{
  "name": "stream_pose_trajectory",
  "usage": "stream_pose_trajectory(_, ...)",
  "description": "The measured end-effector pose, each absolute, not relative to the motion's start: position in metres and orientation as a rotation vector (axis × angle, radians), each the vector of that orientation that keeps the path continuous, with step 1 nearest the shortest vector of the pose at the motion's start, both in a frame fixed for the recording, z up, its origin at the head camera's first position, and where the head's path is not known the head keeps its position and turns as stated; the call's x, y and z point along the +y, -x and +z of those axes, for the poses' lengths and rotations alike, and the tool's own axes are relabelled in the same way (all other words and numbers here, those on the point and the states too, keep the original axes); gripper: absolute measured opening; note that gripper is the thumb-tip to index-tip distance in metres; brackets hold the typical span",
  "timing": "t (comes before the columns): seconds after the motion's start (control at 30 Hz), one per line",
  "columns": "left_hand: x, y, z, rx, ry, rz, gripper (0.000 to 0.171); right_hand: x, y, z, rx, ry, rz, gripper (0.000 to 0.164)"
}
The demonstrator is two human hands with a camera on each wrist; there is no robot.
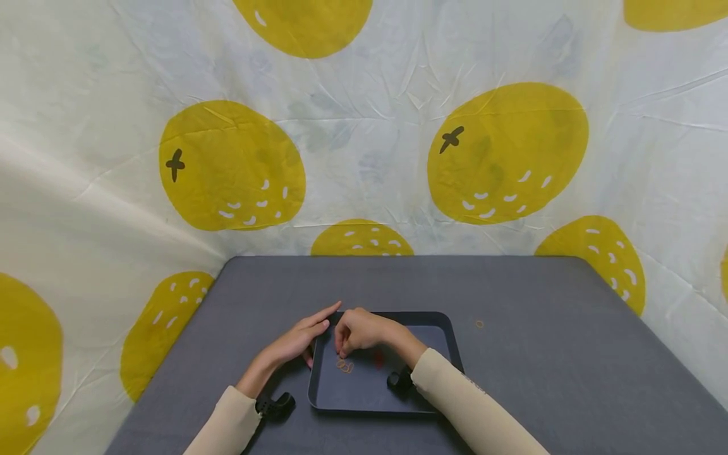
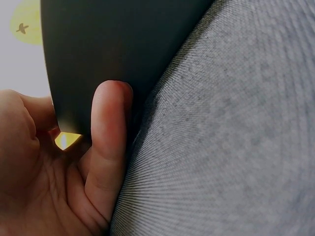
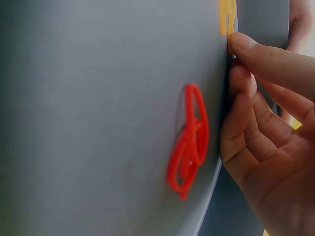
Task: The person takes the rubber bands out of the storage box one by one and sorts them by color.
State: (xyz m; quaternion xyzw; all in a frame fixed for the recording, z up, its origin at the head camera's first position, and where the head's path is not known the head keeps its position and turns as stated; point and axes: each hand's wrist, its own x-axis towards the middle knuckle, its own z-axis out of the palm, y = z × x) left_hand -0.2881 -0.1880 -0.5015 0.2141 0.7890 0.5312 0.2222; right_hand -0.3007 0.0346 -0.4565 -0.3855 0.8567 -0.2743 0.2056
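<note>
A dark shallow tray [image 1: 364,395] lies on the table. My left hand [image 1: 292,341] rests against its far left edge with fingers extended. In the left wrist view, one finger [image 2: 109,123] presses the tray's dark outer wall [image 2: 113,44]. My right hand [image 1: 364,330] reaches down inside the tray, and the right wrist view shows thumb and forefinger pinching a yellow rubber band [image 3: 231,43]. Yellow rubber bands [image 1: 348,368] lie on the tray floor beside those fingertips. Red rubber bands [image 3: 189,142] form a tangled loop on the tray floor, under the right wrist.
A single yellow rubber band [image 1: 479,323] lies on the grey tabletop [image 1: 540,354], right of the tray. Behind the table hangs a white cloth [image 1: 364,158] printed with yellow fruit. Both wrists wear black camera mounts [image 1: 277,406].
</note>
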Motion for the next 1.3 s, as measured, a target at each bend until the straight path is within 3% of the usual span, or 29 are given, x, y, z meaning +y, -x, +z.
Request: stream_pose_trajectory(1.3,-0.184,0.283,-0.496,2.186,-0.549,1.472,0.052,0.060,0.307,-0.438,2.396,1.061,-0.849,0.012)
